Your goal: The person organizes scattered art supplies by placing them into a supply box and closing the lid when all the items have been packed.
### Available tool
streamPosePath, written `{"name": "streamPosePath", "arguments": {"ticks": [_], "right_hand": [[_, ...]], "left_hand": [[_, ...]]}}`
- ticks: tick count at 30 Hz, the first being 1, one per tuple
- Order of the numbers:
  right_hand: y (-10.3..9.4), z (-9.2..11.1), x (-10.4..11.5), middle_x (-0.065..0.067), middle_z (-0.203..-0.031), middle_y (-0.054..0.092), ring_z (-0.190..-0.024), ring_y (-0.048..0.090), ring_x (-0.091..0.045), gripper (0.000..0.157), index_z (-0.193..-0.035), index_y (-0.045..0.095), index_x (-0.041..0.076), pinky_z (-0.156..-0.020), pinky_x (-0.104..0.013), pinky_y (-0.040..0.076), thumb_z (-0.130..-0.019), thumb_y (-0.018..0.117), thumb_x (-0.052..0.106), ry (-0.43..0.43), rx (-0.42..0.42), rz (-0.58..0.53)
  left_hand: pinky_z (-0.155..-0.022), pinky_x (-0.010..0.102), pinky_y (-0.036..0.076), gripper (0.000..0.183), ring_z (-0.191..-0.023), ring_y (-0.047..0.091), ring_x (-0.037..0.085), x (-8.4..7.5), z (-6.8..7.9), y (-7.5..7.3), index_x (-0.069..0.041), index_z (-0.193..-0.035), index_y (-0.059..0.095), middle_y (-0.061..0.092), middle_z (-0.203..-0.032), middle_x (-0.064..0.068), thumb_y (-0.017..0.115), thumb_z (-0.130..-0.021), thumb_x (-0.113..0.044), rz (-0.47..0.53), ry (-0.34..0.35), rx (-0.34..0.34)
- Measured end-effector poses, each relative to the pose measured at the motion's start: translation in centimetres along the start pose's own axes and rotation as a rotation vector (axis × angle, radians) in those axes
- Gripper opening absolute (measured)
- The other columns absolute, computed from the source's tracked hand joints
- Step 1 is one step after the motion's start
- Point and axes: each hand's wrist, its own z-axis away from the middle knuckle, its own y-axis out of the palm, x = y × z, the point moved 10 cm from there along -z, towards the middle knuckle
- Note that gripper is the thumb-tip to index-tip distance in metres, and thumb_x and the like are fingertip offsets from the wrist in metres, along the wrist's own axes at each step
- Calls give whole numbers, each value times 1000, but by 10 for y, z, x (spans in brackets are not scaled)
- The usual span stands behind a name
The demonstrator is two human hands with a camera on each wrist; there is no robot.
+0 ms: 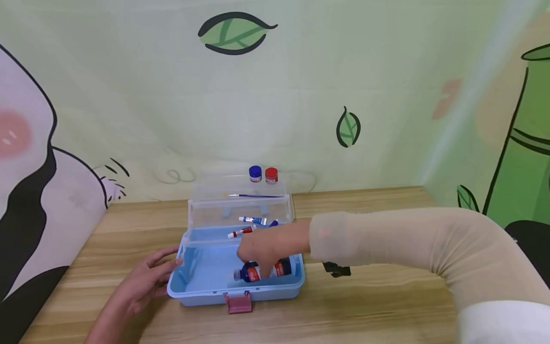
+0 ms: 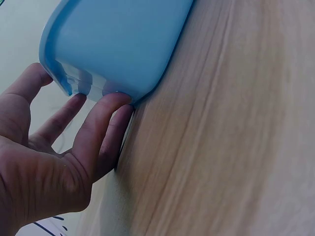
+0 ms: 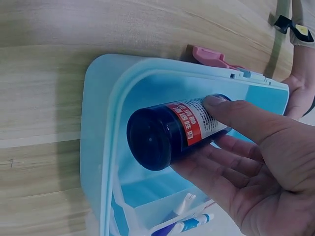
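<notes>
My right hand (image 1: 266, 243) reaches into a light blue plastic box (image 1: 197, 299) and grips a dark blue bottle (image 3: 152, 132) with a red and white label. The bottle lies on its side within the box walls, its clear neck pointing left in the head view. In the right wrist view, the thumb presses on the label while the fingers curl underneath. At the box's left end, my left hand (image 1: 148, 277) touches the outer wall with spread fingers, as the left wrist view (image 2: 54, 152) also shows.
Behind the box's main bin, clear compartments hold a red-labelled paint tube (image 1: 241, 232), a blue-labelled tube (image 1: 252, 220) and a paintbrush (image 1: 258, 195). Blue (image 1: 255, 174) and red (image 1: 271, 175) jars stand farthest back. A pink latch (image 1: 238, 304) hangs at the front. The wooden table (image 1: 365, 306) meets a patterned backdrop.
</notes>
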Motion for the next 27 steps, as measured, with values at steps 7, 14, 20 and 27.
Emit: {"name": "streamPosePath", "arguments": {"ticks": [7, 14, 20, 27], "right_hand": [[-1, -3, 2, 4, -105, 68, -88, 59, -5, 37, -117, 68, 14, -76, -15, 53, -85, 85, 22, -13, 1, 5], [4, -7, 1, 4, -105, 68, -89, 58, -6, 33, -116, 68, 15, -79, -16, 52, -87, 83, 19, -3, -9, 9], [-7, -5, 2, 0, -104, 72, -85, 59, -7, 20, -112, 73, 12, -76, -14, 49, -93, 74, 7, -26, -111, -54], [-27, 7, -11, 2, -99, 72, -78, 58, -8, 14, -108, 74, 10, -67, -14, 48, -95, 70, 8, -33, -205, -133]], "left_hand": [[-80, 48, 61, 71, -98, 71, 24, 1, 1, -1, -8, -157, 36, 53, -145, 24, 70, -98, -29, -8, -13, -11], [-78, 47, 61, 68, -96, 71, 23, 0, 0, -2, -9, -155, 38, 64, -134, 13, 70, -98, -28, 6, -3, -4], [-77, 46, 61, 69, -95, 71, 23, -2, 2, -1, -8, -155, 39, 64, -132, 13, 71, -97, -28, 2, -5, -11], [-80, 47, 61, 70, -97, 70, 23, -3, 1, -1, -9, -156, 37, 64, -131, 14, 70, -97, -28, -1, -7, -2]]}}
